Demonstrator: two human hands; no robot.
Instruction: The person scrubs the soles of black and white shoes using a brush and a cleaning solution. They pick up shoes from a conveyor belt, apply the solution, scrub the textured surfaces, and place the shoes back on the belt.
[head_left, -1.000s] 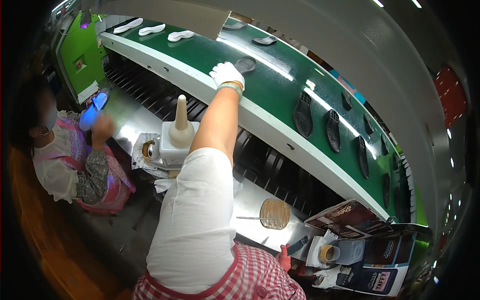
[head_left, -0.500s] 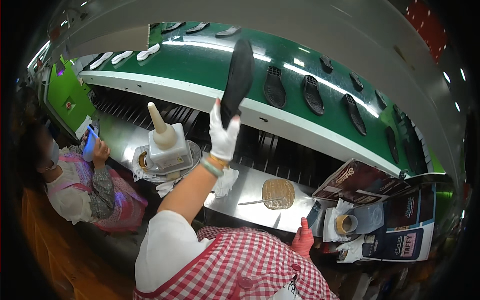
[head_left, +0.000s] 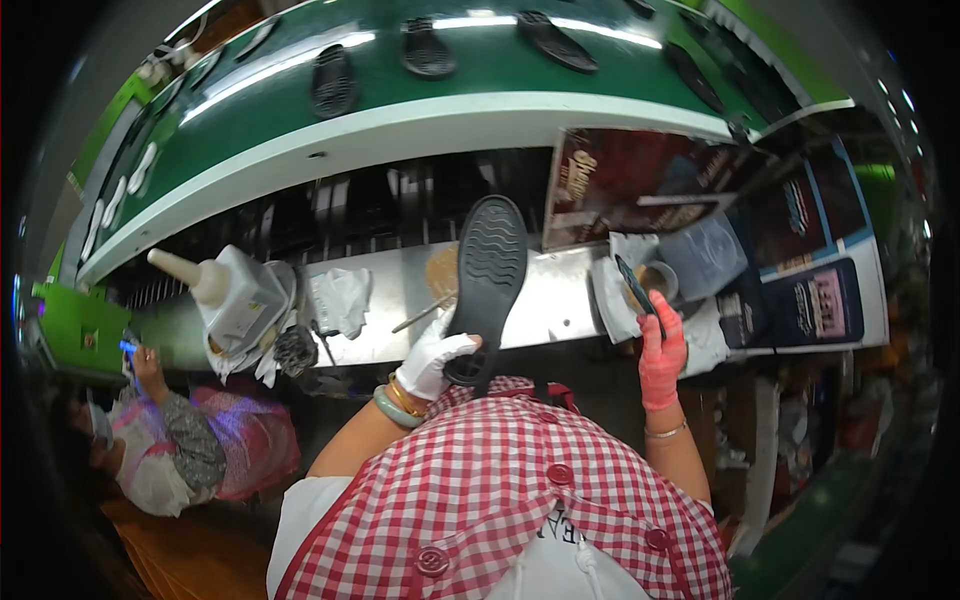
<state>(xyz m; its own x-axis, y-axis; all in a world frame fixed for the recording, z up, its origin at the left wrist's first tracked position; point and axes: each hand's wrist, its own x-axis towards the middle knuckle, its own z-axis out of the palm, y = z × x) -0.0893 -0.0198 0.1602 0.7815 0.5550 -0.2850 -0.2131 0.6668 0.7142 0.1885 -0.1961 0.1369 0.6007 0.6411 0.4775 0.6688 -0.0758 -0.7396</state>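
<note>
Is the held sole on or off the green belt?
Off: the left hand holds the black sole, none of which overlaps the green belt.

Green belt [head_left: 240, 130]: black soles [head_left: 427, 48] and, apparently, white soles [head_left: 146, 168]

The white-gloved left grip [head_left: 432, 366] holds a black sole [head_left: 492, 262] near the metal counter [head_left: 553, 300], the red-gloved right grip [head_left: 660, 352] a slim dark tool [head_left: 631, 282] beside a round container [head_left: 659, 281].

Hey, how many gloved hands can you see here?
2: the left hand in a white glove, holding a black wavy-ridged shoe sole; the right hand in a coral-pink glove, holding a dark slim tool. One hand of the pink-aproned co-worker may be hidden.
</note>
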